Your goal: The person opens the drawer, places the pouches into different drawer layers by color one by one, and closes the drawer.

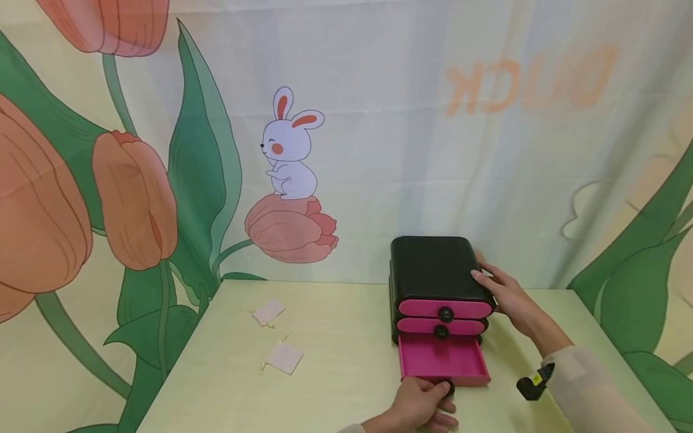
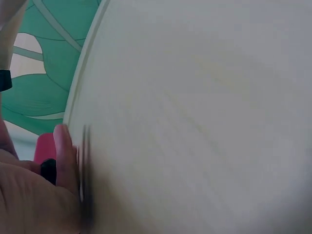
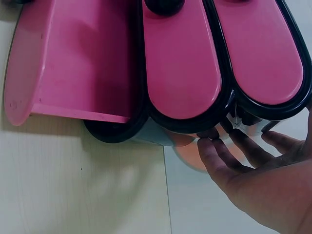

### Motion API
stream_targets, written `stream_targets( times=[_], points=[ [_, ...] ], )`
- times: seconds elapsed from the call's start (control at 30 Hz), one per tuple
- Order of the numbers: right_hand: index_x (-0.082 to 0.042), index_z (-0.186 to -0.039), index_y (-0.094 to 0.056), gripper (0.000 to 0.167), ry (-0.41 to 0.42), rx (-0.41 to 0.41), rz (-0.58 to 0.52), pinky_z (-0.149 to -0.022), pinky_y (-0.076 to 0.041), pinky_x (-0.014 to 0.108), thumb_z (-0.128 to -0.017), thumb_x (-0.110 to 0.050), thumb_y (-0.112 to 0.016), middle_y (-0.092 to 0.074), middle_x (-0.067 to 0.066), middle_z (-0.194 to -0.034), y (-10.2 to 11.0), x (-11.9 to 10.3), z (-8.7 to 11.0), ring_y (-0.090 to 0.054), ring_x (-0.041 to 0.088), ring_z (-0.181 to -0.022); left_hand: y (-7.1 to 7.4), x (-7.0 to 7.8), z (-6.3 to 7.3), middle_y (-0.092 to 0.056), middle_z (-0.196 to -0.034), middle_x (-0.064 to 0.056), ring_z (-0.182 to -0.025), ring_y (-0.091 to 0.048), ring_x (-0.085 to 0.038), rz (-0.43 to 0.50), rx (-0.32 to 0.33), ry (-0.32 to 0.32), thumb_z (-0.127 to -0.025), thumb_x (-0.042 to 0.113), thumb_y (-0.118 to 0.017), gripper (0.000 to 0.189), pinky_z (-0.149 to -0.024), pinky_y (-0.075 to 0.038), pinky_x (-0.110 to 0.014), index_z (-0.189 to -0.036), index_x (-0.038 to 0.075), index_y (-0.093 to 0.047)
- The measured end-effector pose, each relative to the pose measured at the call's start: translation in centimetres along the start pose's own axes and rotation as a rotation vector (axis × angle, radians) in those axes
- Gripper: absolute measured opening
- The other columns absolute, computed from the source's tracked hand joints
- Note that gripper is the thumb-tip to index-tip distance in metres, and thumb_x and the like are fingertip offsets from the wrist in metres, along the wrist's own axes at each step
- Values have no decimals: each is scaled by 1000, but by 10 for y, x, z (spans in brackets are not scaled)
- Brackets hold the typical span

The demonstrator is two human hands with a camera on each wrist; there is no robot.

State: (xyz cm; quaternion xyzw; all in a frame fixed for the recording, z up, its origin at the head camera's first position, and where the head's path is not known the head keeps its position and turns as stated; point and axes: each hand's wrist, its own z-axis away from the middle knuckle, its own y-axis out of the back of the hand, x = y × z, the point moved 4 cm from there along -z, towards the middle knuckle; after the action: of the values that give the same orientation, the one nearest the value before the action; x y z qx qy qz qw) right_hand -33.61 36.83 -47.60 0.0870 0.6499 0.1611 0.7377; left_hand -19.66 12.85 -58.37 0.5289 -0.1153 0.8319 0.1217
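A small black chest of drawers [image 1: 433, 270] with pink fronts stands at the back right of the table. Its bottom drawer [image 1: 443, 356] is pulled out, and the bare pink inside shows. My left hand [image 1: 419, 402] pinches that drawer's round black knob [image 1: 449, 389] between thumb and fingers; the left wrist view catches the knob [image 2: 48, 170] beside the fingers. On the chest's right side rests my right hand [image 1: 509, 294], thumb at the top edge. In the right wrist view its fingers [image 3: 214, 158] reach along the side, fairly straight. The upper two drawers [image 3: 183, 63] are closed.
Two small pale drawstring pouches, a farther one [image 1: 269, 312] and a nearer one [image 1: 286, 357], lie on the left of the pale table [image 1: 335, 325]. Behind the table hangs a printed curtain [image 1: 379, 150] with tulips and a rabbit.
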Motion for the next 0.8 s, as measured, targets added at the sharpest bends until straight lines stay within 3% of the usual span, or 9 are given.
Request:
stream_targets(
  times=[0.13, 0.23, 0.33, 0.43, 0.5, 0.57, 0.6, 0.7, 0.8],
  points=[
    [-14, -172, -7, 93, -7, 5, 0, -114, -41, 64, -106, -64, -51, -30, 32, -165, -1, 0, -1, -39, 48, -149, 15, 4, 8, -79, -85, -9, -74, -78, -20, -118, -134, 7, -105, 29, -68, 29, -62, -62, -28, -94, 3, -77],
    [-16, -172, -7, 93, -11, 2, -4, -114, -41, 66, -105, -65, -51, -27, 33, -166, -3, 1, -1, -40, 49, -148, 40, 9, 15, -78, -87, -7, -74, -76, -17, -203, -230, -48, -103, 29, -71, 26, -63, -61, -28, -97, 5, -79],
    [-16, -172, -7, 93, -10, 1, -5, -114, -40, 67, -105, -65, -51, -26, 33, -166, -4, 1, -1, -39, 49, -148, 79, 18, 21, -77, -90, -8, -76, -76, -20, -266, -213, -129, -102, 23, -73, 20, -65, -63, -34, -102, 5, -80],
    [-16, -172, -8, 93, -17, 4, -7, -114, -39, 67, -105, -65, -51, -24, 33, -167, -5, 0, -1, -37, 49, -149, 129, 30, 26, -76, -92, -4, -78, -74, -20, -425, -96, -278, -100, 22, -75, 15, -67, -63, -36, -103, 8, -79],
    [-15, -172, -7, 93, -15, 5, -7, -114, -39, 67, -106, -64, -50, -25, 33, -167, -5, -1, 0, -38, 49, -149, 167, 36, 30, -75, -92, -2, -78, -71, -18, -587, 38, -386, -98, 21, -78, 14, -68, -60, -35, -103, 8, -78],
    [-15, -172, -7, 92, -9, 8, -4, -114, -40, 66, -106, -64, -49, -25, 33, -166, -5, -1, 1, -39, 49, -148, 202, 41, 33, -74, -93, 0, -81, -69, -16, -766, 212, -446, -96, 24, -80, 17, -70, -58, -35, -104, 8, -78],
    [-15, -171, -7, 91, -5, 10, -3, -114, -40, 67, -107, -64, -49, -26, 34, -166, -4, -1, 2, -39, 49, -148, 219, 42, 34, -73, -95, 0, -83, -68, -16, -844, 301, -452, -95, 25, -81, 21, -72, -57, -36, -106, 8, -78],
    [-14, -171, -8, 89, 10, 12, 1, -113, -41, 67, -108, -62, -48, -27, 34, -165, -3, -1, 4, -41, 49, -147, 263, 41, 35, -70, -104, -9, -93, -67, -28, -1011, 532, -372, -93, 27, -82, 33, -77, -58, -46, -114, 3, -75],
    [-15, -172, -8, 90, 5, 13, -8, -113, -41, 66, -107, -63, -49, -27, 34, -166, -2, 1, 4, -40, 49, -147, 296, 35, 36, -63, -115, -20, -106, -61, -42, -1097, 640, -272, -92, 28, -82, 45, -82, -57, -56, -121, -4, -70]
  ],
)
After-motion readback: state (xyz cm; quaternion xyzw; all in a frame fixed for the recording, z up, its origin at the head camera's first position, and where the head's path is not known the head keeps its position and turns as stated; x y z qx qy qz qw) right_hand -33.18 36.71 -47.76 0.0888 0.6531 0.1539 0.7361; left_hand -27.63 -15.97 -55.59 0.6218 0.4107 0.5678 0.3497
